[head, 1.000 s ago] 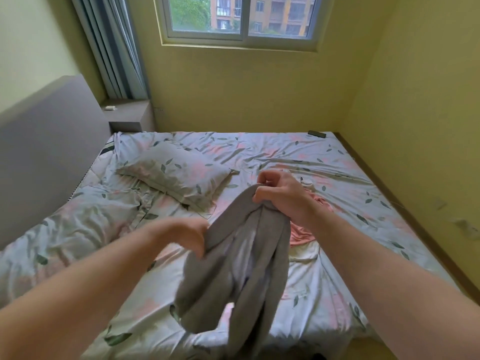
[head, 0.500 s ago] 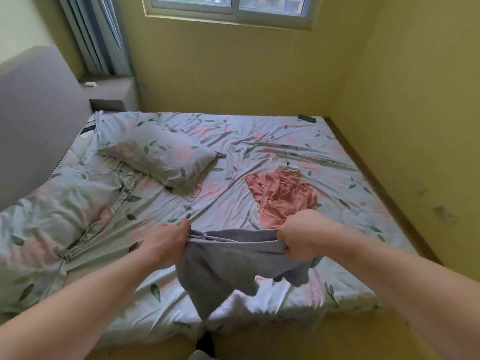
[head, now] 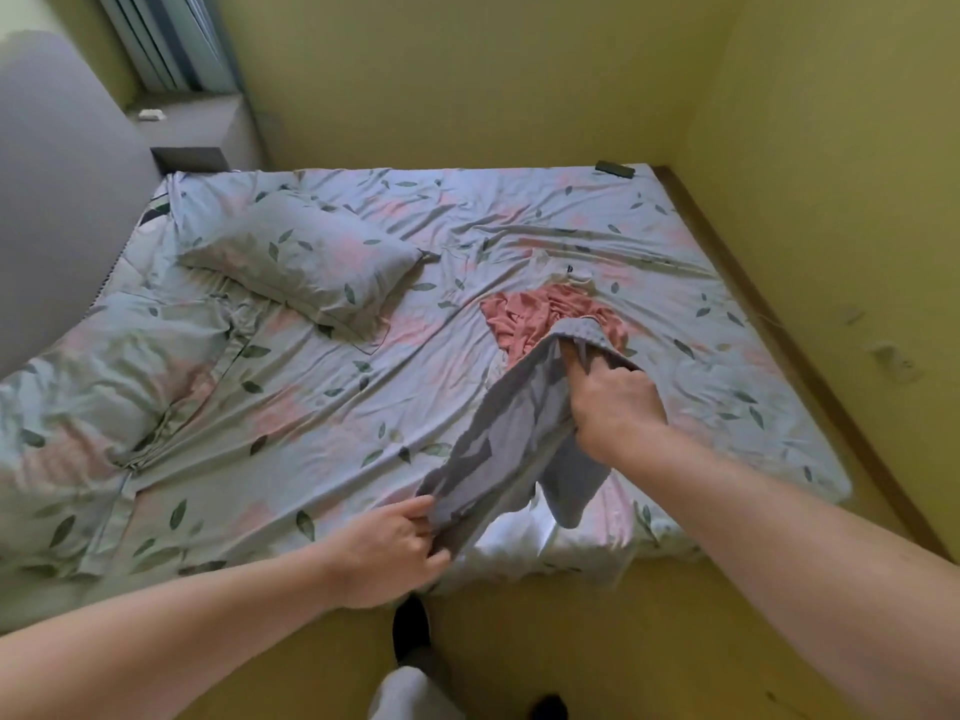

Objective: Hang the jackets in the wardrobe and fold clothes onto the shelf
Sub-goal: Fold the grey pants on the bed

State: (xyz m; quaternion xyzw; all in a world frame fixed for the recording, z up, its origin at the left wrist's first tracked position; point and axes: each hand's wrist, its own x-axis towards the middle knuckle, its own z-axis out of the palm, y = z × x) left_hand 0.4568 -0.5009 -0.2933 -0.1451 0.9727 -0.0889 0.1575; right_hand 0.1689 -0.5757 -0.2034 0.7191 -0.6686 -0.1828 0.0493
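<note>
A grey garment (head: 511, 433) stretches diagonally over the front right part of the bed (head: 322, 418). My left hand (head: 395, 548) pinches its near lower end by the bed's front edge. My right hand (head: 613, 402) grips its far end, fingers curled inside the fabric, just above a crumpled pink garment (head: 540, 317) lying on the sheet. A small pale garment (head: 569, 272) lies just beyond the pink one. The wardrobe and shelf are out of view.
A pillow (head: 306, 262) and a bunched duvet (head: 104, 387) occupy the bed's left half. A grey headboard (head: 57, 189) stands at left. A dark remote (head: 615, 168) lies at the far right corner. Yellow walls border the bed behind and right. My feet (head: 410, 626) stand on the floor.
The grey garment came down from held-up to near the bed. My right hand moved forward over the pink garment, my left pulled back toward the front edge, stretching the cloth diagonally.
</note>
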